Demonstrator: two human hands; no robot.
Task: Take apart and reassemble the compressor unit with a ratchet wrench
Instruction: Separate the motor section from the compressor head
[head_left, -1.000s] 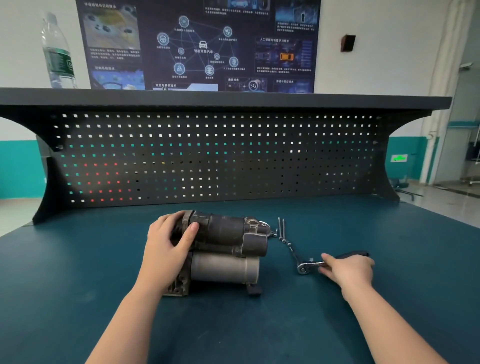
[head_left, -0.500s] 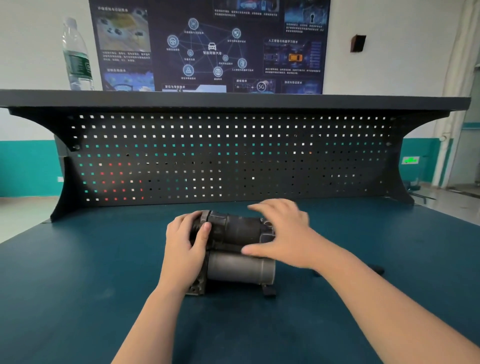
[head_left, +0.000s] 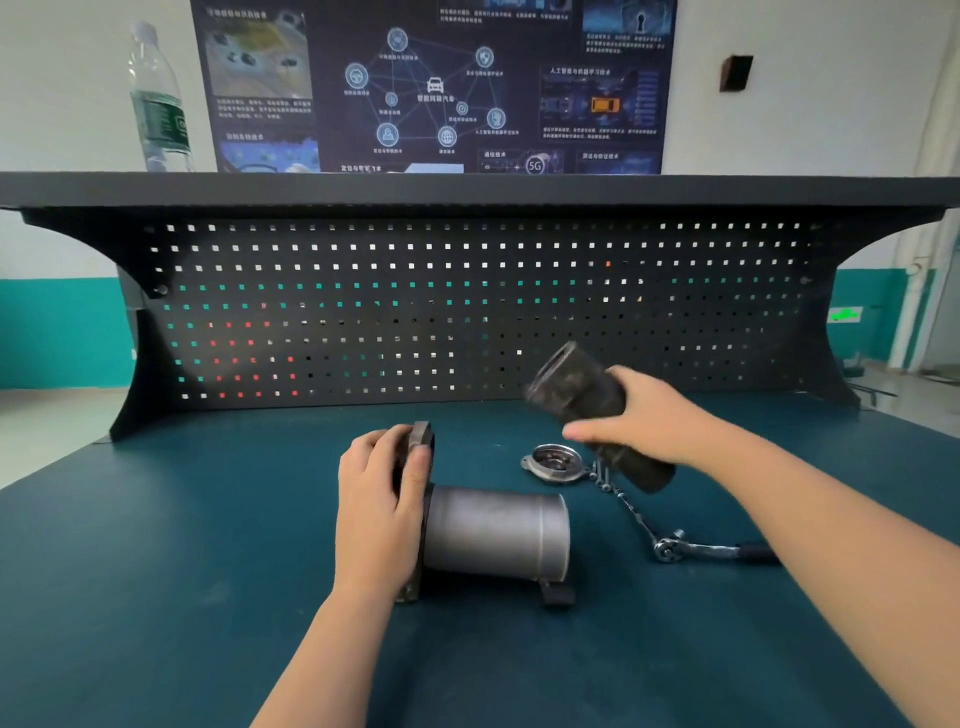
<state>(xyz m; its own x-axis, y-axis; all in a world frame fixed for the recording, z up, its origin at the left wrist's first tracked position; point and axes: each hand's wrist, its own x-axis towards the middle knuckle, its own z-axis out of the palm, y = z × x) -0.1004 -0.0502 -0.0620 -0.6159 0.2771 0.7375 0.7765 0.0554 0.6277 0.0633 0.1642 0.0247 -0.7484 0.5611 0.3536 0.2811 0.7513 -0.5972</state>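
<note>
The compressor unit lies apart on the blue bench. Its grey lower cylinder (head_left: 498, 532) rests on its side, joined to a dark end bracket (head_left: 420, 439). My left hand (head_left: 382, 499) grips that bracket end. My right hand (head_left: 654, 415) holds the dark upper cylinder (head_left: 576, 387) lifted off, tilted, above the bench to the right. A round metal end cap (head_left: 553, 462) lies flat behind the grey cylinder. The ratchet wrench (head_left: 691, 548) with its long extension lies to the right, with loose long bolts (head_left: 602, 475) near its tip.
A black pegboard back panel (head_left: 467, 312) with a shelf on top closes off the rear of the bench. A water bottle (head_left: 158, 104) stands on the shelf at the left. Blue bench surface (head_left: 182, 571) stretches to the left and front.
My right hand left the ratchet wrench, reached onto the unit, and now has lifted the dark upper cylinder away to the right. The end cap lies exposed. My left hand stayed on the bracket.
</note>
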